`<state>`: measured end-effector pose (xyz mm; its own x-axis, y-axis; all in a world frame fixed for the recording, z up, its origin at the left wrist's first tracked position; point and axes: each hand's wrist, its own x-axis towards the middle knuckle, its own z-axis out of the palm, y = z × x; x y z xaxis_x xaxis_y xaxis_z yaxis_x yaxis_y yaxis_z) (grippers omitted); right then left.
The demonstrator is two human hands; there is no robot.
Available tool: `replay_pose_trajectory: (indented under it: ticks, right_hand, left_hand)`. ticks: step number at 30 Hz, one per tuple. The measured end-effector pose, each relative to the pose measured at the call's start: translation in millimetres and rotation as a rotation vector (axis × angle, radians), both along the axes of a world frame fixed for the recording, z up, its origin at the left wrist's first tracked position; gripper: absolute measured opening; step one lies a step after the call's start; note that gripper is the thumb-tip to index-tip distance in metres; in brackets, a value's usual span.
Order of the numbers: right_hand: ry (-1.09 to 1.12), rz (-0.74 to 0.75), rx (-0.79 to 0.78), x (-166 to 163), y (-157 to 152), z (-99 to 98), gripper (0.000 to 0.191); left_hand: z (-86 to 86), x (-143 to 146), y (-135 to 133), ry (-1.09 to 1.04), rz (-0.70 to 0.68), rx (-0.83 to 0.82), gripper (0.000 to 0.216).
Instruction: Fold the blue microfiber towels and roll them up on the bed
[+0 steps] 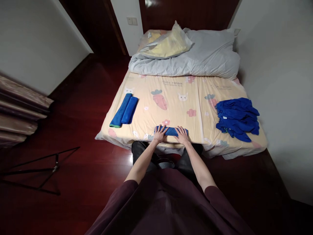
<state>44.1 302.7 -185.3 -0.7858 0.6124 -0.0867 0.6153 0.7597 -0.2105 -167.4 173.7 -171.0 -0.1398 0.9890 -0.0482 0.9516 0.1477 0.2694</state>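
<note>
A rolled blue towel (pixel 171 131) lies crosswise near the front edge of the bed. On its left end rests my left hand (pixel 160 134), fingers spread over the top. My right hand (pixel 182 135) lies on the right end in the same way, its fingers apart. Two more blue towels, a longer one with a green edge (pixel 121 111) and a shorter one (pixel 129 110), lie side by side on the left of the bed, both rolled or folded narrow. At the right is a crumpled heap of blue towels (pixel 237 119) with a small white tag showing.
The bed (pixel 146 112) has a yellow sheet with carrots and rabbits. A grey quilt (pixel 207 52) and a yellow pillow or cloth (pixel 172 44) are bunched at its head. Black tripod legs (pixel 55 168) stand on the floor at left, below a curtain (pixel 19 111). A wall borders the right.
</note>
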Motion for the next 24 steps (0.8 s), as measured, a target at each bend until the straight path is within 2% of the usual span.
replay_pose_trajectory:
  ticks: [6,11,14,18,21,24]
  right_hand:
    - [0.006,-0.008,-0.074,2,11,7.2,0.07]
    - [0.017,-0.012,-0.132,8,10,18.1,0.071]
    - [0.025,-0.019,-0.186,10,13,25.8,0.063]
    - [0.054,-0.051,-0.215,5,22,35.1,0.048]
    - [0.028,-0.07,-0.198,-3,27,42.9,0.044]
    - [-0.033,-0.086,-0.183,-11,32,51.3,0.048]
  left_hand:
    - [6.6,-24,2,-0.054,-0.034,0.002,0.069]
    - [15.8,-39,-10,-0.139,0.019,0.056,0.068]
    - [20.3,-33,-27,-0.161,0.151,0.151,0.068]
    - [11.5,2,-66,-0.235,0.452,0.331,0.051]
    - [-2.2,38,-86,-0.581,0.473,0.26,0.033]
    - [-7.3,66,-75,-1.127,0.534,0.164,0.033]
